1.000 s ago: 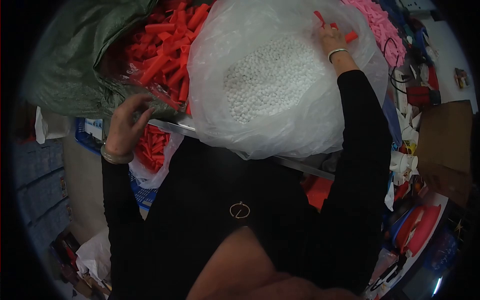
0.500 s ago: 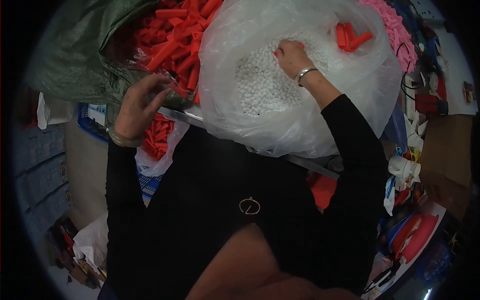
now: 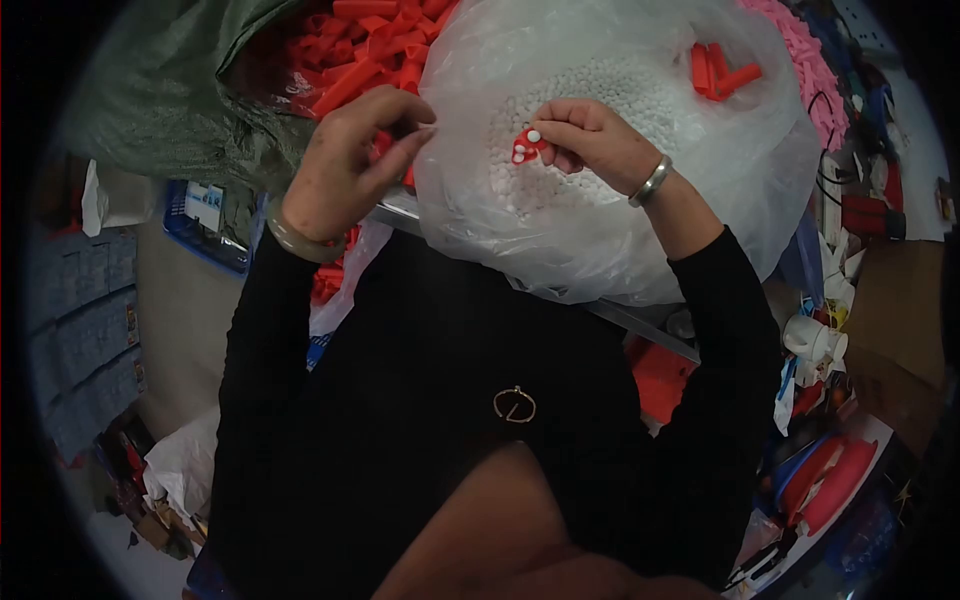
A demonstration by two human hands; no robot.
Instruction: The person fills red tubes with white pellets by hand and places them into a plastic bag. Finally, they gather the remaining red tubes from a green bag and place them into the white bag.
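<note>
My right hand (image 3: 598,142) pinches a small red piece (image 3: 522,150) with white balls on it, above the small white balls (image 3: 635,90) in the clear plastic bag (image 3: 600,270). My left hand (image 3: 350,160) is at the left edge of that bag, its thumb and forefinger nearly together near a small whitish bit; whether they grip it is too small to tell. Red tube-like pieces (image 3: 350,85) lie behind my left hand, beside the green sack (image 3: 150,110).
Several red pieces (image 3: 722,75) lie on the bag's right part. Pink pieces (image 3: 790,50) are at the upper right. A white mug-like object (image 3: 812,338) stands among clutter at the right. A blue basket (image 3: 208,250) is at the left.
My right hand has come up out of the white balls, moving slightly down in view with the red piece. My left hand has moved up and right to the bag's edge.
</note>
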